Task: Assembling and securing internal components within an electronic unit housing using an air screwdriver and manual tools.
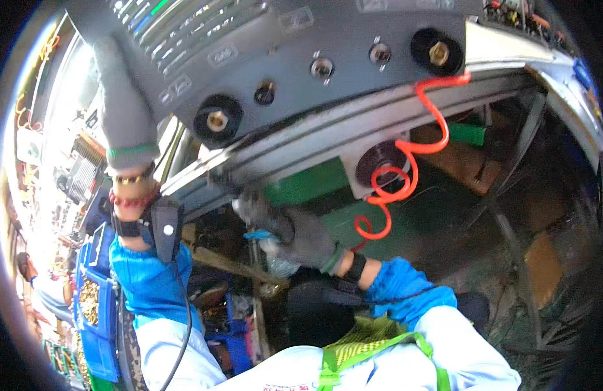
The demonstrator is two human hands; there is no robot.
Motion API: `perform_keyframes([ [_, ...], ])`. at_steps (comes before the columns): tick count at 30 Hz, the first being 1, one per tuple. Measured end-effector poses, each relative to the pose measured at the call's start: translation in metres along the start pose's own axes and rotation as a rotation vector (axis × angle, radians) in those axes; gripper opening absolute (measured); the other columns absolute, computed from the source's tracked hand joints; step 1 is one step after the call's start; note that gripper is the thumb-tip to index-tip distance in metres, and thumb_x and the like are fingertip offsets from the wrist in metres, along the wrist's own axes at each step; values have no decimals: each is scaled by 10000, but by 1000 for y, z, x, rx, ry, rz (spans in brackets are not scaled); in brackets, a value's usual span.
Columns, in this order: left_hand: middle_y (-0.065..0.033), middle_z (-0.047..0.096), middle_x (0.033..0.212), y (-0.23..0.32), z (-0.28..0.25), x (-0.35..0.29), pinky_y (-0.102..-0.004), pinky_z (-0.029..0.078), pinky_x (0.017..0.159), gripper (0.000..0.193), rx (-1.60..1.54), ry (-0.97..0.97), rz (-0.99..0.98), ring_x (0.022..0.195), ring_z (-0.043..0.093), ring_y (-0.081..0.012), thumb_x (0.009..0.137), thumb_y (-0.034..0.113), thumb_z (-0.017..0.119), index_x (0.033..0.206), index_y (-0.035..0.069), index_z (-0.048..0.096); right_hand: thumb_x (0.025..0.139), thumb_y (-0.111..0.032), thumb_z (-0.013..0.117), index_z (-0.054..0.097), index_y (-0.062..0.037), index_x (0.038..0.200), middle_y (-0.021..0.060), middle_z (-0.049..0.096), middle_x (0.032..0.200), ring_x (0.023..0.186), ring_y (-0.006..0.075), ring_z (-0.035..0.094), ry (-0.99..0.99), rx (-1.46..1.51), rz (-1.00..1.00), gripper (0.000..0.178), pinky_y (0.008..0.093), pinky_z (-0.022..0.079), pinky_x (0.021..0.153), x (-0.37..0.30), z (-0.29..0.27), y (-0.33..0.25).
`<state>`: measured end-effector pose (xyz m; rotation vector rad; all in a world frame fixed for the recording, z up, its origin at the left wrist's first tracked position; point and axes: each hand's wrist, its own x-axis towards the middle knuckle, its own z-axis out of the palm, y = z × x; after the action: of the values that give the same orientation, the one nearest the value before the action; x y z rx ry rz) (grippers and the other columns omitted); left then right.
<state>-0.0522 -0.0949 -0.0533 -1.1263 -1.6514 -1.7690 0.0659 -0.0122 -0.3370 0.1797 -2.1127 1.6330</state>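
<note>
My left hand (pixel 122 98), in a grey knit glove, reaches along the left side of a dark grey equipment panel (pixel 288 98). Its fingers look stretched out against that side, though glare blurs their tips. Brass-centred round black sockets (pixel 216 122) and small metal connectors (pixel 321 68) sit on the panel, with slotted vents (pixel 203 32) above them. Below the bench edge, my right hand (pixel 308 241), also gloved, is closed around a dark grey object (pixel 265 215). Motion blur hides what kind it is. A bit of blue (pixel 257 234) shows beside these fingers.
An orange coiled hose (pixel 412 146) hangs from the metal bench edge (pixel 301 146) toward my right forearm. Blue bins (pixel 93 300) with small brass-coloured parts stand at the left. Metal frame legs (pixel 510 247) are under the bench at right. A black cable (pixel 184 313) runs along my left arm.
</note>
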Motion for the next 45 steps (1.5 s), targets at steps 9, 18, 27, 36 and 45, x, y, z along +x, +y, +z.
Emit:
perform_keyframes([
  [9, -90, 562, 1172, 4, -18, -26, -317, 431, 897, 659, -18, 41, -242, 1043, 534, -182, 971, 542, 390, 1283, -33, 465, 748, -405, 649, 536, -140, 1274, 206, 611, 1046, 952, 403, 600, -599, -441, 425, 599, 455, 479, 853, -68, -182, -131],
  [18, -148, 585, 1043, 111, -77, 29, -364, 448, 913, 463, 483, -246, -217, 1004, 581, -286, 917, 348, 553, 1184, -30, 527, 755, -389, 666, 563, -89, 1113, 171, 609, 926, 814, 363, 646, -737, -835, 499, 478, 438, 531, 720, 27, -309, -430],
  [27, -43, 628, 836, 267, -10, 133, -381, 463, 768, 656, 371, -726, 70, 731, 614, -249, 601, 346, 793, 1162, 90, 572, 701, -334, 728, 556, -63, 1078, 151, 621, 854, 766, 348, 631, -866, -975, 108, 494, 439, 504, 660, 204, -254, -609],
  [36, -112, 662, 931, 294, -77, 166, -334, 498, 739, 576, -393, -452, -472, 872, 650, -218, 742, 353, 804, 1139, 21, 551, 562, -348, 885, 539, -3, 1260, 205, 569, 1150, 1058, 298, 593, -967, -300, -70, 852, 441, 511, 819, 243, -215, -626],
  [45, -190, 622, 1056, 275, -185, 171, -396, 473, 853, 705, -39, -698, -386, 1008, 601, -320, 707, 521, 768, 1159, 16, 574, 749, -311, 794, 453, -32, 1151, 156, 645, 916, 938, 345, 629, -912, 409, -425, 596, 500, 454, 918, 282, -72, -562],
])
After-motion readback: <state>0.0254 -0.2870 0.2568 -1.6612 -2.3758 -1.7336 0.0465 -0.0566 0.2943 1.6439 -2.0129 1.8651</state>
